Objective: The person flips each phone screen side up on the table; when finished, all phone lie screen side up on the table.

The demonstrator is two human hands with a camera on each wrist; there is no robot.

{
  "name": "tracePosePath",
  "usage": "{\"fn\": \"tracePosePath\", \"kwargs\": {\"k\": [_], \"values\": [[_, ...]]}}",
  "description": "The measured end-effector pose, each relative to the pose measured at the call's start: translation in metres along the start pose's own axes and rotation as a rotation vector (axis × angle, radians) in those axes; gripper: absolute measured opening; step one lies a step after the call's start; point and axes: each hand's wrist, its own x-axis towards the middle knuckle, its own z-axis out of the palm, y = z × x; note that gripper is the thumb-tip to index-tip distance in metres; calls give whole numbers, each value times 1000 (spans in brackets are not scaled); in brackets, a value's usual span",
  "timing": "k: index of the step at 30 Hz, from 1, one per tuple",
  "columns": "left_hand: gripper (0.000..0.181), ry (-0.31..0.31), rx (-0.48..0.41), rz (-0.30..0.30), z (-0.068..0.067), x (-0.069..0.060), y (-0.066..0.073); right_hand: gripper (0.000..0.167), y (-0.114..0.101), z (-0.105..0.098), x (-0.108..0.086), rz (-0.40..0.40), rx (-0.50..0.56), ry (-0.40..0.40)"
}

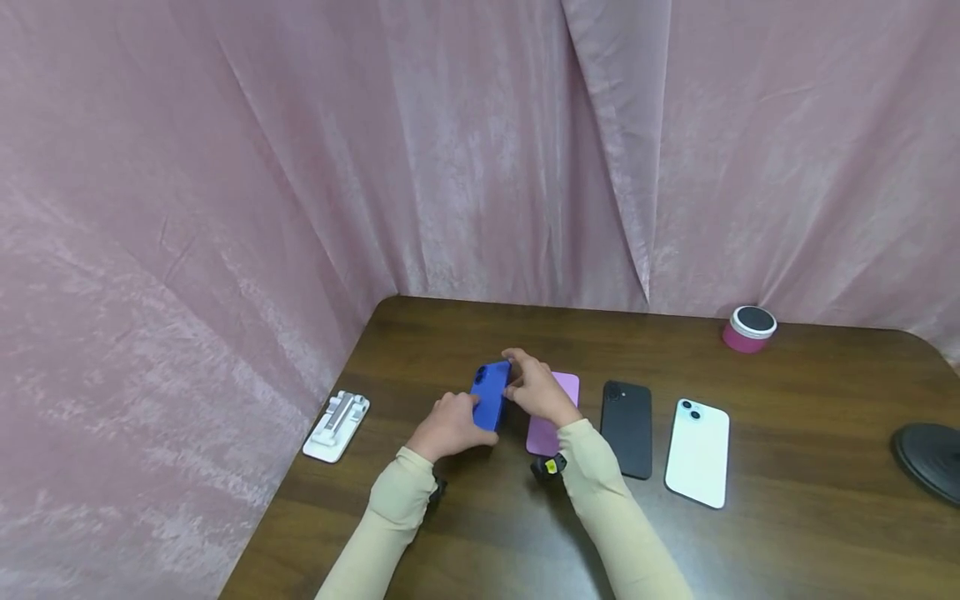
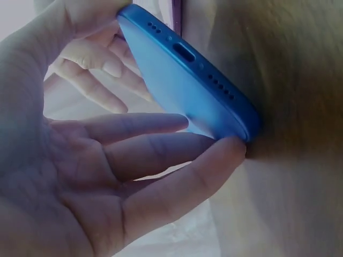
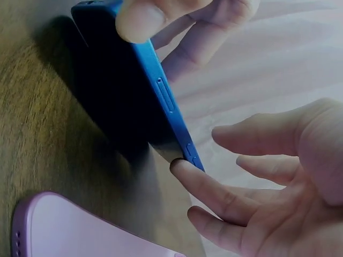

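A blue phone [image 1: 491,392] is tilted up on one long side at the middle left of the table, its dark screen facing down to the right in the right wrist view. My left hand [image 1: 454,427] grips it by its lower end, thumb on one edge and fingers on the other. At the raised edge, a finger of my right hand [image 3: 278,176] touches the phone near its buttons, while the thumb stands apart. A purple phone [image 1: 567,386] lies flat under my right wrist, partly hidden.
Right of the purple phone lie a black phone [image 1: 627,429] and a white phone [image 1: 697,452]. A white phone-shaped item with a raised bracket [image 1: 336,427] is at the left edge. A pink jar [image 1: 747,335] stands at the back; a black round base [image 1: 930,458] is far right.
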Motion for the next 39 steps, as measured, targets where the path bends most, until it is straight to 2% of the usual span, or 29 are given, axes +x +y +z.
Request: {"fn": "tracePosePath", "kwargs": {"k": [6,12,19,27,31,39], "values": [[78,-32,-73,-8,-5,-1,-7,55,-4,0,-3,-2,22,23],[79,-59,-165,-6,-8,-3,-11,57,-8,-1,-7,-8,67,31],[79,-68,-212,17,-11,-1,-13,61,-10,-1,-6,-17,101,28],[74,-93,-252,72,-13,1,-14,67,-9,0,-6,-22,120,13],[72,-125,-290,88,-15,1,-12,71,-9,0,-7,-15,142,-8],[67,-150,-337,132,-15,0,-10,79,-7,4,-6,-28,189,-57]]}}
